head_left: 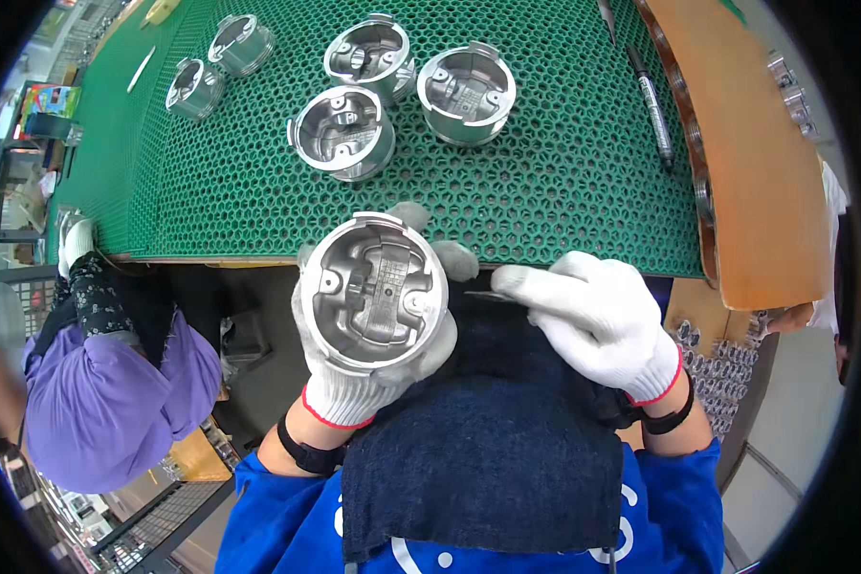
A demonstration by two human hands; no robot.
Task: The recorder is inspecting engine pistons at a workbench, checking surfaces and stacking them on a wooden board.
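My left hand (346,390), in a white knit glove, is wrapped round a silver metal piston (389,287). It holds the piston just off the bench's front edge, hollow underside up, so the ribs and pin bosses inside show. To the right, my gloved right hand (603,320) is closed, thumb and forefinger pinching a thin dark strip of a tool (489,296). The strip's tip points toward the piston without touching it. Most of the strip is hidden by the fingers, so its exact kind cannot be made out.
On the green perforated mat (564,201) several more pistons (467,96) stand hollow side up. A black marker (652,110) lies at right, beside a brown board (765,143) with pistons along its edge. A white stick (142,70) lies far left. A co-worker in purple (115,402) is at left.
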